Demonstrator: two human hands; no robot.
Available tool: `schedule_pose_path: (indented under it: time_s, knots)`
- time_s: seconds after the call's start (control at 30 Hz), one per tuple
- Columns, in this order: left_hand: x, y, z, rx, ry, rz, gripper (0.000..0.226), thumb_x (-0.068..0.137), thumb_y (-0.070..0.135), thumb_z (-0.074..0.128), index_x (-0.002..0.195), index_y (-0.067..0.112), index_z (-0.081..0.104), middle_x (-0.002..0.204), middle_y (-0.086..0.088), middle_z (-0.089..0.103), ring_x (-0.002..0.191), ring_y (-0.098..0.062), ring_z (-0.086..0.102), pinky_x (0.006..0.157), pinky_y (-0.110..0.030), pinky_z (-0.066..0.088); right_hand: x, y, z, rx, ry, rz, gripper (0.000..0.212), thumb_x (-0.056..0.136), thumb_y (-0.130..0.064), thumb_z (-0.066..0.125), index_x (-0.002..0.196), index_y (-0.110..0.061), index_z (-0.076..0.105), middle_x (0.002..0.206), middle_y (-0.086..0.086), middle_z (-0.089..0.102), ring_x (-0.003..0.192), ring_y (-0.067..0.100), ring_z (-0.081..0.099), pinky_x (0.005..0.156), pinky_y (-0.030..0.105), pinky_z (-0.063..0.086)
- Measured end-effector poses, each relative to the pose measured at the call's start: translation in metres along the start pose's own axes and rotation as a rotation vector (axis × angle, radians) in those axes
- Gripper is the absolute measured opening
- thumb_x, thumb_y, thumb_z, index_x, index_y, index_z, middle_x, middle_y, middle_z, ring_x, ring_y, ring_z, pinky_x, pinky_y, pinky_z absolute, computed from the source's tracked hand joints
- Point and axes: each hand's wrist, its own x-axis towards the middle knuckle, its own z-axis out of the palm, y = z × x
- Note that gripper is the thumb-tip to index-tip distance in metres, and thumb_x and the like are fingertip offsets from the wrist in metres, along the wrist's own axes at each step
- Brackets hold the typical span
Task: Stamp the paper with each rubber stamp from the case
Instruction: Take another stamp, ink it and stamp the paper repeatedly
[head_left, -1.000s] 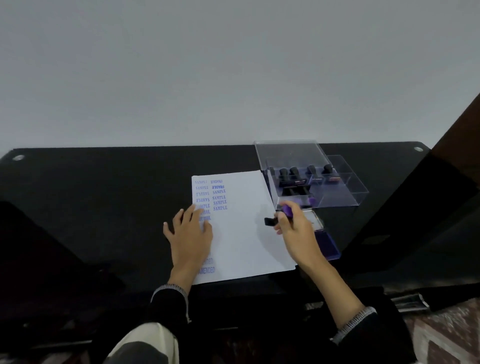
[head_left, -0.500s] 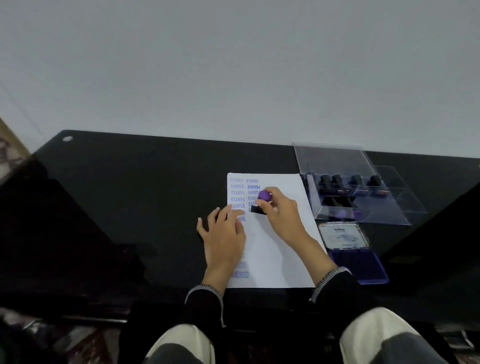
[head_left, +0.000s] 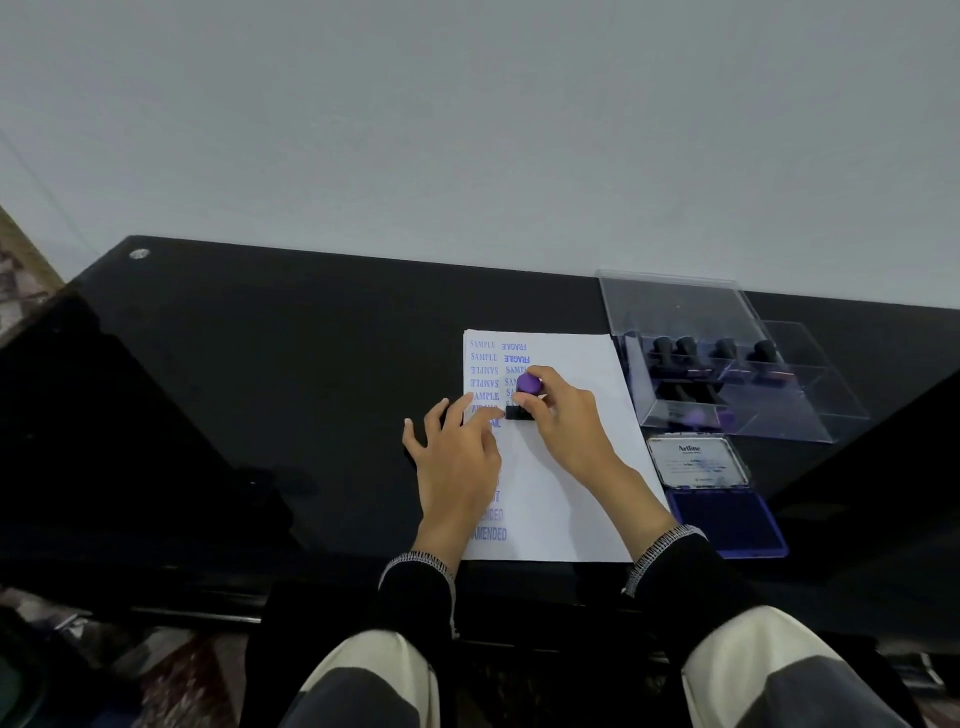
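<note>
A white sheet of paper (head_left: 571, 467) lies on the black table (head_left: 285, 389), with blue stamped words down its left side. My right hand (head_left: 563, 421) grips a rubber stamp (head_left: 527, 389) with a purple knob and a black base, and the base sits on the paper under the second column of prints. My left hand (head_left: 457, 452) lies flat with spread fingers on the paper's left edge, next to the stamp. A clear plastic case (head_left: 727, 364) to the right of the paper holds several dark stamps.
An open ink pad (head_left: 722, 514), its lid (head_left: 696, 460) flipped back, lies right of the paper, in front of the case. A grey wall rises behind the table. My knees show below the table's front edge.
My right hand carried the stamp from near the ink pad leftward over the paper and set it down under the printed column. The left hand has stayed on the sheet. My view swung left.
</note>
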Motion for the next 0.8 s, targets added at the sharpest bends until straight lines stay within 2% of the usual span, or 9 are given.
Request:
schedule_pose_path:
  time_s: [0.57, 0.67, 0.8]
  knots:
    - [0.0008, -0.0008, 0.0014, 0.013, 0.003, 0.001, 0.03, 0.098, 0.026, 0.046, 0.124, 0.036, 0.057, 0.143, 0.01, 0.044, 0.14, -0.018, 0.027, 0.114, -0.054, 0.007, -0.0033, -0.003, 0.0018, -0.053, 0.012, -0.005, 0.034, 0.094, -0.022, 0.056, 0.124, -0.008, 0.051, 0.122, 0.009, 0.061, 0.091, 0.009, 0.053, 0.068, -0.002, 0.038]
    - [0.0012, -0.0012, 0.0032, -0.004, 0.023, -0.038, 0.037, 0.098, 0.031, 0.044, 0.134, 0.026, 0.051, 0.148, 0.006, 0.04, 0.141, -0.017, 0.025, 0.116, -0.05, 0.007, -0.0062, -0.0042, 0.003, -0.074, 0.032, -0.019, 0.033, 0.094, -0.02, 0.056, 0.124, -0.007, 0.051, 0.121, 0.009, 0.062, 0.089, 0.008, 0.053, 0.069, -0.003, 0.037]
    - [0.002, -0.0022, 0.0037, -0.032, 0.047, -0.129, 0.057, 0.097, 0.04, 0.046, 0.143, 0.008, 0.038, 0.156, -0.002, 0.028, 0.146, -0.022, 0.012, 0.119, -0.041, 0.01, -0.01, -0.0063, 0.0061, -0.075, 0.057, -0.029, 0.028, 0.094, -0.015, 0.056, 0.119, -0.005, 0.053, 0.115, 0.011, 0.063, 0.087, 0.008, 0.052, 0.068, -0.005, 0.037]
